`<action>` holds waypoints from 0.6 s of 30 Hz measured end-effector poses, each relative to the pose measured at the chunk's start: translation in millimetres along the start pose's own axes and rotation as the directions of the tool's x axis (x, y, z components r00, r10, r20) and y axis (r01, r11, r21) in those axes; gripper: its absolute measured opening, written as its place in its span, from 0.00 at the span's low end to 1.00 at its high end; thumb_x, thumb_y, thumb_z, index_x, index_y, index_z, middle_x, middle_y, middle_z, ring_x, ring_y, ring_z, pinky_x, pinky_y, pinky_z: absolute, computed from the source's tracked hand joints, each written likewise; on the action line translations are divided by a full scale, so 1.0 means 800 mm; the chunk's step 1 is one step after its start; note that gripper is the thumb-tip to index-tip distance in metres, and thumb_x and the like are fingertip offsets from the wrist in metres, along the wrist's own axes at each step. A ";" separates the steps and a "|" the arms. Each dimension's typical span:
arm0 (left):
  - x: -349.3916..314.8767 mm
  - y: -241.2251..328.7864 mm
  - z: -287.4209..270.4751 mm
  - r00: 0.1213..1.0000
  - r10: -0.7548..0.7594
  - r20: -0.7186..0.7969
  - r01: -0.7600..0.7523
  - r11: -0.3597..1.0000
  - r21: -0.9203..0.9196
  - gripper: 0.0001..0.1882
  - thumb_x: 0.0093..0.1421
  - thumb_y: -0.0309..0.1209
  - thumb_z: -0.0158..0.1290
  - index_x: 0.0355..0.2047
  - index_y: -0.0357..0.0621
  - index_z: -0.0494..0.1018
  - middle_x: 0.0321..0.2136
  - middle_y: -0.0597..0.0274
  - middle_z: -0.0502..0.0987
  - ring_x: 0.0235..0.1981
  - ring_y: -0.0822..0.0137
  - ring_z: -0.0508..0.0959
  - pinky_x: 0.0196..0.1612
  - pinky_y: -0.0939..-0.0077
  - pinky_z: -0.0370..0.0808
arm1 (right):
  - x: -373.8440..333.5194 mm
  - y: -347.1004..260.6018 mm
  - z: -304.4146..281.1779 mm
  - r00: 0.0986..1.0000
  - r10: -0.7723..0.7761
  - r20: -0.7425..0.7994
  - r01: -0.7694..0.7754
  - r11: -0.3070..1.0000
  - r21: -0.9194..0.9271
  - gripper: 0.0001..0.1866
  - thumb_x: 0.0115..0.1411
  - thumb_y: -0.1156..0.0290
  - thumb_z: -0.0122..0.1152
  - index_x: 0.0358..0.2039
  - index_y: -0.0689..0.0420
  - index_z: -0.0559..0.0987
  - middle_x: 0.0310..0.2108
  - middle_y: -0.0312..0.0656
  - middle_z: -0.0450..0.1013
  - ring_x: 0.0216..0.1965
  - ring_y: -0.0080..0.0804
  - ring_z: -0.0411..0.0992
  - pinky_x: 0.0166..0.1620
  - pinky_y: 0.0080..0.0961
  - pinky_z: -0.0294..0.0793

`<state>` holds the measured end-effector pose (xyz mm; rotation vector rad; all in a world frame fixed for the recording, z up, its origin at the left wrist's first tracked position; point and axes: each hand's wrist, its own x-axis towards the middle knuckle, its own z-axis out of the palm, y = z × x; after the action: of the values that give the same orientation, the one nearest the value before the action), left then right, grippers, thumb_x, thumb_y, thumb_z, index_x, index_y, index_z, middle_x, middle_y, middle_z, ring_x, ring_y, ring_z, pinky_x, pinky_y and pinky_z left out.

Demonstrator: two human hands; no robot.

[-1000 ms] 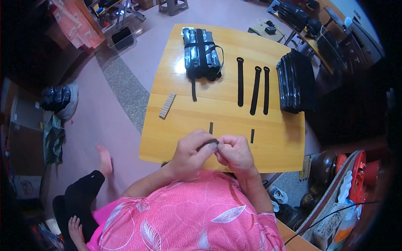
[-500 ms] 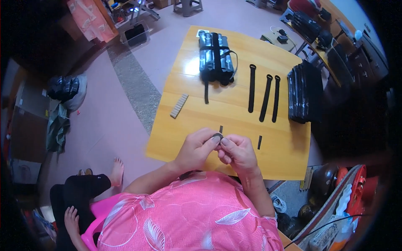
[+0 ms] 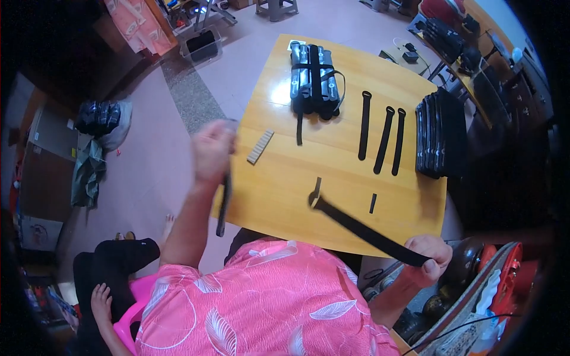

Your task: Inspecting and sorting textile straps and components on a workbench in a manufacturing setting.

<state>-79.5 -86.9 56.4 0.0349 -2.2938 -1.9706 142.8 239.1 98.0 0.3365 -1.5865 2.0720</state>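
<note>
- We grip a long black fabric strap in the closed fingers of our right hand; its ringed end reaches left over the yellow wooden table.
- Our blurred left hand, near the table's left edge, seems closed around a narrow dark strap hanging downward.
- We see three flat black looped straps lying between the strapped silver-and-black bundle and the black stack.

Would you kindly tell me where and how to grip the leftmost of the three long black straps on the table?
Probably pinch the leftmost strap by its near end, coming from the near side: it lies flat, looped end pointing away.
</note>
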 end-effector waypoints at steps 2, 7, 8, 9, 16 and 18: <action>-0.014 -0.028 0.046 0.979 0.109 0.174 -0.129 0.986 0.108 0.06 0.59 0.27 0.52 0.30 0.36 0.73 0.22 0.59 0.74 0.22 0.74 0.72 0.25 0.77 0.70 | 0.001 -0.006 -0.005 0.999 -0.036 0.024 0.037 0.998 -0.053 0.17 0.52 0.67 0.59 0.13 0.65 0.71 0.07 0.41 0.64 0.07 0.30 0.60 0.13 0.25 0.60; -0.012 -0.063 0.080 0.768 0.412 0.490 -0.637 0.573 0.515 0.09 0.52 0.27 0.56 0.33 0.37 0.71 0.29 0.49 0.72 0.31 0.48 0.74 0.34 0.58 0.72 | -0.005 -0.028 -0.017 0.988 0.023 0.150 0.043 0.905 -0.423 0.10 0.49 0.72 0.59 0.23 0.69 0.79 0.17 0.47 0.72 0.16 0.33 0.70 0.21 0.23 0.69; -0.016 -0.059 0.080 0.766 0.410 0.495 -0.638 0.578 0.509 0.09 0.52 0.27 0.56 0.33 0.37 0.71 0.29 0.49 0.72 0.31 0.48 0.74 0.34 0.58 0.72 | -0.007 -0.030 -0.017 0.989 0.026 0.145 0.039 0.902 -0.430 0.10 0.49 0.72 0.59 0.23 0.69 0.79 0.17 0.47 0.72 0.16 0.33 0.70 0.21 0.23 0.69; -0.017 -0.051 0.081 0.722 0.408 0.559 -0.689 0.504 0.521 0.11 0.52 0.27 0.56 0.35 0.37 0.71 0.31 0.49 0.73 0.34 0.48 0.74 0.36 0.59 0.72 | -0.010 -0.030 -0.015 0.992 0.051 0.116 0.012 0.873 -0.488 0.09 0.48 0.74 0.59 0.24 0.69 0.79 0.20 0.48 0.73 0.19 0.34 0.72 0.24 0.23 0.71; -0.054 -0.022 0.088 0.753 0.140 0.643 -0.131 0.989 -0.062 0.19 0.64 0.34 0.48 0.53 0.38 0.68 0.41 0.56 0.75 0.42 0.65 0.74 0.41 0.73 0.72 | -0.010 -0.011 -0.016 0.982 0.171 0.077 -0.098 0.820 -0.564 0.09 0.45 0.75 0.59 0.26 0.67 0.80 0.23 0.47 0.75 0.21 0.32 0.74 0.27 0.22 0.72; -0.062 -0.011 0.092 0.672 0.041 0.739 0.002 0.998 -0.057 0.19 0.67 0.34 0.43 0.55 0.38 0.67 0.41 0.61 0.74 0.42 0.73 0.72 0.40 0.78 0.71 | -0.006 -0.004 -0.022 0.975 0.221 0.009 -0.190 0.859 -0.475 0.09 0.46 0.74 0.60 0.26 0.67 0.79 0.22 0.45 0.75 0.20 0.31 0.73 0.26 0.22 0.72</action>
<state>-38.7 -11.3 32.9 -0.9846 -2.6223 -2.3217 150.1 255.1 93.1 0.0563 -2.1787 1.7458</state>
